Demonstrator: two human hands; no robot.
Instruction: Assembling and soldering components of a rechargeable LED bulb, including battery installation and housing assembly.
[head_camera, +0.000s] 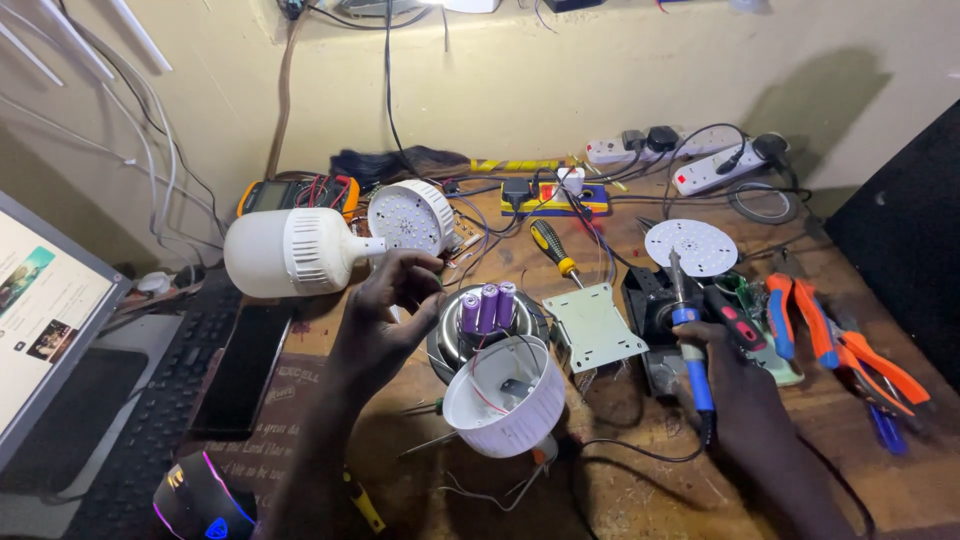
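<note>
My left hand (385, 310) is raised over the wooden bench (640, 490), fingers pinched together near the base of a large white bulb (290, 250); whether it pinches a thin wire there, I cannot tell. Just right of it stand three purple battery cells (487, 306) on a round metal part. In front lies an open white bulb housing (505, 400) with red and white wires inside. My right hand (735, 395) grips a blue-handled soldering iron (688, 335), tip pointing up and away, near a black stand.
A round white LED disc (691, 246), a second LED bulb head (410, 215), a yellow-black screwdriver (553, 250), a pale metal plate (593, 327), orange pliers (850, 350), power strips (700, 160), a multimeter (300, 193), keyboard (160, 420), phone (240, 370), mouse (200, 500) and monitor (45, 310) surround the hands.
</note>
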